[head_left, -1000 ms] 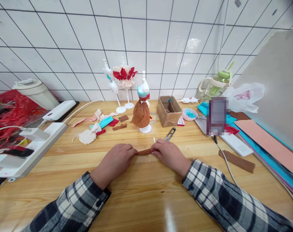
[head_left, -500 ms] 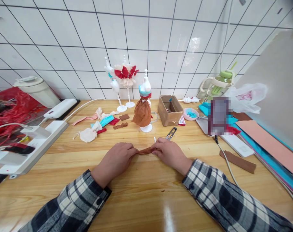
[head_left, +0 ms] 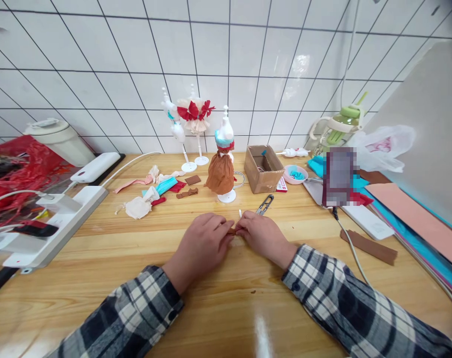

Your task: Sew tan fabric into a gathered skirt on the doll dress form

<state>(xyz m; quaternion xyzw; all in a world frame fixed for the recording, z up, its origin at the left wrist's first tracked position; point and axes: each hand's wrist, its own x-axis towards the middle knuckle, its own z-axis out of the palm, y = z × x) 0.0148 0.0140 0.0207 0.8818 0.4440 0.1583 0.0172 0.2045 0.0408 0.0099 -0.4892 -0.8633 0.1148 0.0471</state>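
Low over the table, my left hand [head_left: 208, 238] and my right hand [head_left: 261, 232] meet at a small strip of brown crepe paper [head_left: 231, 231]. Fingers of both hands pinch the strip, and most of it is hidden by them. Just beyond my right hand lie thread snips [head_left: 265, 204] and a small white stick-like piece [head_left: 240, 213]. Behind the hands stands a small dress form [head_left: 225, 132] on a white base, wearing a brown paper skirt [head_left: 220, 174] with blue and red at the top.
Two more dress forms stand behind, one with red bows [head_left: 196, 110]. Paper scraps [head_left: 138, 207] lie left; a cardboard box [head_left: 263, 171] and pink bowl [head_left: 295, 175] sit right. A phone [head_left: 339, 176], cable, brown strip [head_left: 369, 247] and power strip [head_left: 57, 228] flank the work area.
My left hand has moved right, close against my right hand, and now covers most of the brown strip that stretched between them. My right hand has stayed nearly in place.
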